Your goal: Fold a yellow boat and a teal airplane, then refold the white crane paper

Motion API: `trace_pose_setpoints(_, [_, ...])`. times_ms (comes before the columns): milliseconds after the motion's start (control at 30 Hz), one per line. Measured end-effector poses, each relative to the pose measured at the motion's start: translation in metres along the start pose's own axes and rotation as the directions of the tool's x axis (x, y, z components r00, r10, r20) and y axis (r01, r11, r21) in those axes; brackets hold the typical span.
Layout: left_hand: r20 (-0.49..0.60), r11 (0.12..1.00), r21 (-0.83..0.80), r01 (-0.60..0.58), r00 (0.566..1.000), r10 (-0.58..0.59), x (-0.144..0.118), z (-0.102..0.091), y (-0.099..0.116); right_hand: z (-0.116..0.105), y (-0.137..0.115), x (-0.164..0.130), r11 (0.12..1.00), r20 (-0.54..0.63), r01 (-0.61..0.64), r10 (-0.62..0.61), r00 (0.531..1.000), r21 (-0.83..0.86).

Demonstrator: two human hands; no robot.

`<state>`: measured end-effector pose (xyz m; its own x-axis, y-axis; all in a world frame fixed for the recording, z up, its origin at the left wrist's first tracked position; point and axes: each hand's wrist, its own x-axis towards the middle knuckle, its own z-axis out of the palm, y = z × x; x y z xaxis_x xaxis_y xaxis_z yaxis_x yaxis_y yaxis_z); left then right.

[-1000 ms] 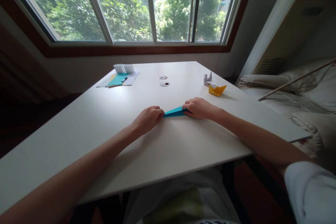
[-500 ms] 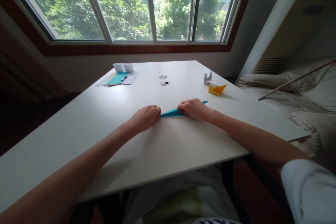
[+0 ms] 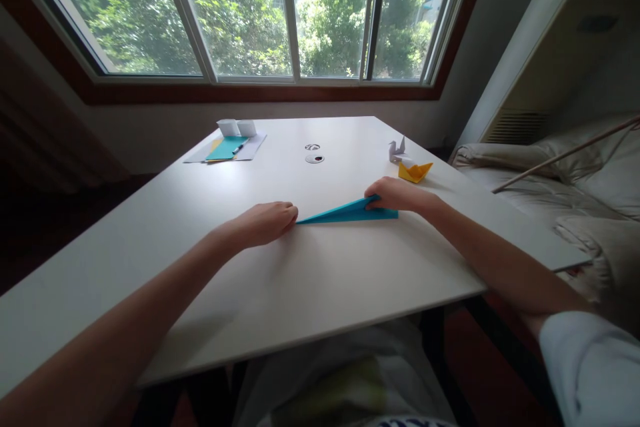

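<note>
A folded blue paper (image 3: 345,213), long and narrow with a pointed left end, lies on the white table between my hands. My left hand (image 3: 273,220) is closed on the pointed tip. At the wider right end, my right hand (image 3: 397,193) pinches the upper edge, which is lifted a little off the lower layer. Beyond my right hand stand a yellow paper boat (image 3: 415,172) and a white paper crane (image 3: 398,149).
White table (image 3: 240,307) spans the view. At its far left lie paper sheets (image 3: 227,147) with a pen (image 3: 240,146) on top and small white containers (image 3: 237,127) behind. Round cable-hole covers (image 3: 315,159) sit mid-table. A pale sofa (image 3: 530,167) stands at right.
My right hand has slid right along the blue paper to its wide end, uncovering more of it. My left hand has shifted slightly left with the tip.
</note>
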<state>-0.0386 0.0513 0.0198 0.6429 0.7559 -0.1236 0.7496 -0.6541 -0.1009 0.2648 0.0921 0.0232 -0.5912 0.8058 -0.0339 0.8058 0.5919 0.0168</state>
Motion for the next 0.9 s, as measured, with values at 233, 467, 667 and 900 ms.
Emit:
trace_pose_setpoints(233, [-0.022,0.998,-0.067,-0.001,1.0,0.0,-0.001,0.001,0.0,-0.006,0.028,-0.004,0.987,0.1,-0.016,0.0,0.995,0.161])
trace_pose_setpoints(467, [0.006,0.966,-0.257,0.019,1.0,-0.018,-0.004,0.001,-0.016,-0.003,0.034,-0.005,0.98,0.114,-0.011,-0.012,0.993,0.197])
trace_pose_setpoints(667, [-0.221,0.94,-0.338,-0.051,0.975,-0.027,0.001,0.004,-0.021,0.001,0.035,-0.002,0.988,0.084,0.043,-0.056,0.995,0.15])
trace_pose_setpoints(900, [-0.349,0.887,-0.451,-0.094,0.934,-0.078,0.018,0.015,0.018,-0.002,0.028,-0.003,0.992,0.07,0.067,-0.074,0.995,0.104])
